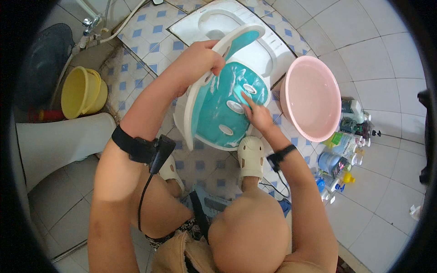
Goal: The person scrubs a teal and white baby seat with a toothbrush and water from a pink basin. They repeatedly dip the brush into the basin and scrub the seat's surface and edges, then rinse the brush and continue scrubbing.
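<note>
My left hand (201, 61) grips the white rim of a teal-and-white plastic tub (213, 117), which is tipped on its side between my feet and the squat toilet. White suds streak its teal surface, and several pale oval inserts are set into it. In my right hand (261, 116) is a small light-turquoise scrubber (241, 94), pressed against the teal surface near two ovals. The fingers partly cover the scrubber, so its exact kind cannot be made out. My right foot, in a cream clog (250, 155), is close to the tub's lower edge.
A pink plastic basin (312, 99) stands to the right, with several bottles (341, 146) along the tiled wall. Behind the tub lies a white squat toilet (225, 18). On the left are a yellow bucket (82, 92), a white ceramic pedestal (65, 140) and a tap with hoses (89, 25).
</note>
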